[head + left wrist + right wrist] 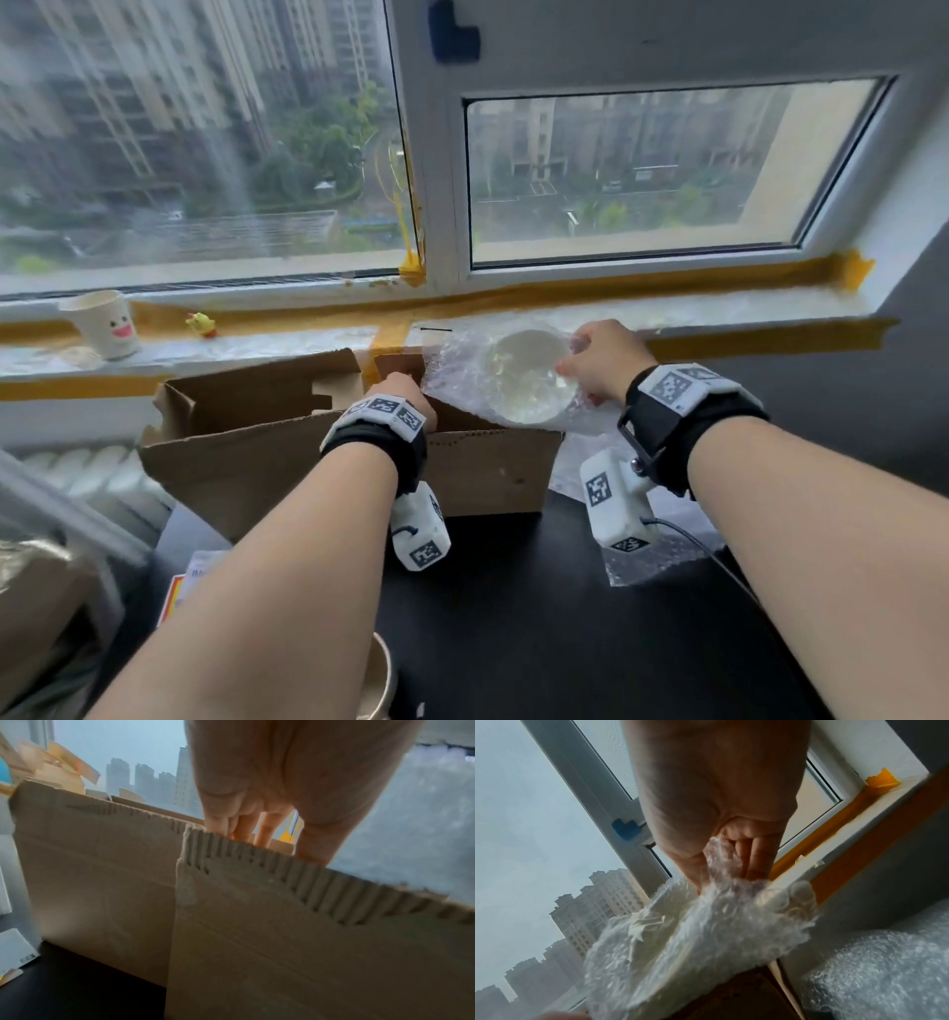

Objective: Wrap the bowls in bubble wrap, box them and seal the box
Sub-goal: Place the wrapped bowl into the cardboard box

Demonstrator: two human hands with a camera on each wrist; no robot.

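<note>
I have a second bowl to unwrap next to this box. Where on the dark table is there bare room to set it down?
Bare dark table lies in front of the cardboard box, between the two forearms. Crowded: loose bubble wrap to the right, papers at the left edge, a round rim near the bottom. The right hand holds the wrapped bowl over the box; the left hand grips its flap.

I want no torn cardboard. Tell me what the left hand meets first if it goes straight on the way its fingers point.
Probably the inside of the cardboard box: the left hand reaches down over the near flap's edge, fingers behind it. The far flap lies just beyond; depth is unclear.
</note>
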